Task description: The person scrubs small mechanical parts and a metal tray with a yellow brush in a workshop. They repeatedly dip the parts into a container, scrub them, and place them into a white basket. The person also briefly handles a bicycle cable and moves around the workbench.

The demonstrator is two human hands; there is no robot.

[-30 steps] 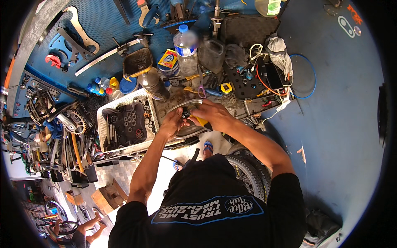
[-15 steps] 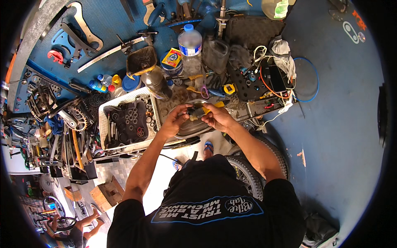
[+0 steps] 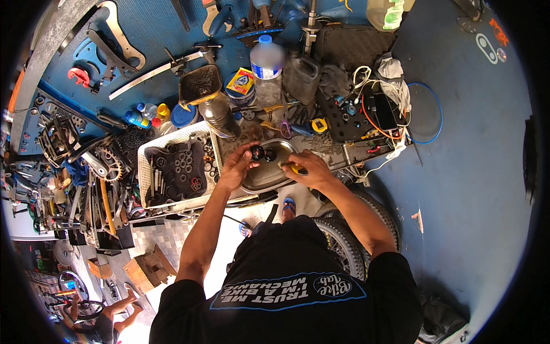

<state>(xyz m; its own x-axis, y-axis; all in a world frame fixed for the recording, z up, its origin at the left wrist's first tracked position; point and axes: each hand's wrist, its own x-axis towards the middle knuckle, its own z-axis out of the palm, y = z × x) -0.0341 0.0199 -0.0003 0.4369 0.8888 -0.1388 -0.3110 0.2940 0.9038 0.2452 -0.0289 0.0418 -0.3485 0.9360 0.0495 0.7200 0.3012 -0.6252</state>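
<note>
My left hand point(image 3: 238, 166) is closed on a small black ring-shaped bike part point(image 3: 257, 153), held over the left side of an oval metal tray point(image 3: 266, 184). Right beside that part is a second dark round piece point(image 3: 270, 155); whether the two are joined I cannot tell. On the tray's right side, my right hand point(image 3: 309, 169) grips a yellow-handled brush point(image 3: 298, 169). Most of its handle is hidden by the fingers, and its bristle end points left toward the black part with a gap between them. The tray's bottom looks wet and dirty.
Left of the tray stands a white basket point(image 3: 143, 172) of rings and small parts. Behind are a clear bottle point(image 3: 267, 71), a dark jug point(image 3: 300, 74) and a tape measure point(image 3: 319, 125). Tyres point(image 3: 344, 246) stand below the bench's right end. Another person point(image 3: 117, 315) is far left.
The brush has been drawn right, away from the black part, and its handle is turned lower in my right hand. My left hand has tilted the part, showing its round face.
</note>
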